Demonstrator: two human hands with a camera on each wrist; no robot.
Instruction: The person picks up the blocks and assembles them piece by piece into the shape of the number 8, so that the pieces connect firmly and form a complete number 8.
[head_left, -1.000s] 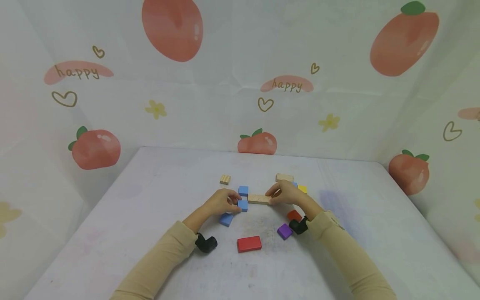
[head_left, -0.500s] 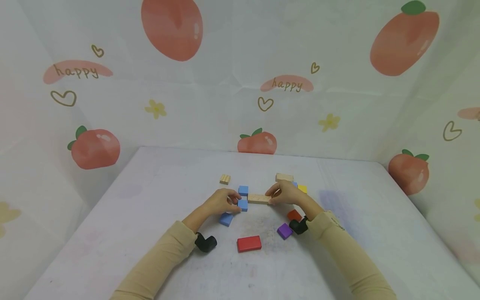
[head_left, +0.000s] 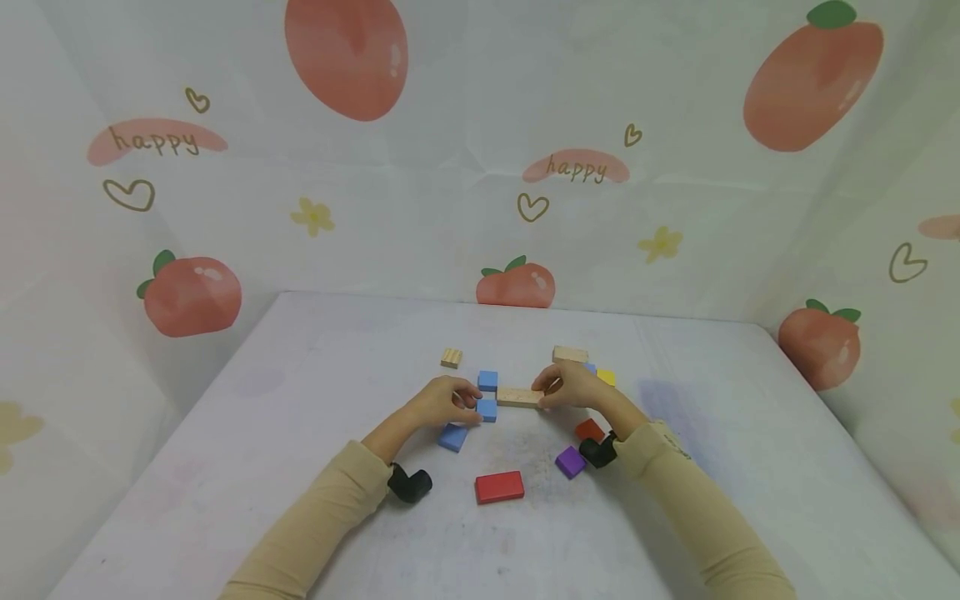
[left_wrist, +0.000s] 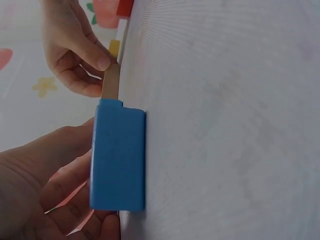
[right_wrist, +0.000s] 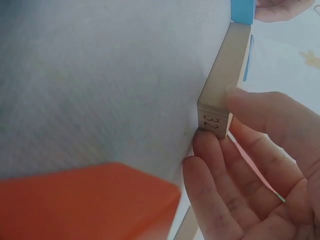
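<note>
My left hand [head_left: 447, 402] holds a small blue block [head_left: 487, 410], thumb on its near side and fingertips at its far left. A second blue block [head_left: 488, 381] lies just beyond it. My right hand [head_left: 573, 385] pinches the right end of a long plain wooden block [head_left: 519, 397], whose left end meets the blue pair. In the right wrist view, this wooden block [right_wrist: 223, 75] shows the number 32 on its end face, with thumb above and fingers below. A third blue block [left_wrist: 119, 157] fills the left wrist view and hides part of my left hand.
Closer to me lie a red block [head_left: 499, 487], a purple block [head_left: 570, 462] and an orange-red block [head_left: 589, 430] near my right wrist. Farther back are a striped wooden block [head_left: 451, 358], a plain wooden block [head_left: 570, 354] and a yellow block [head_left: 606, 378]. A printed cloth hangs behind.
</note>
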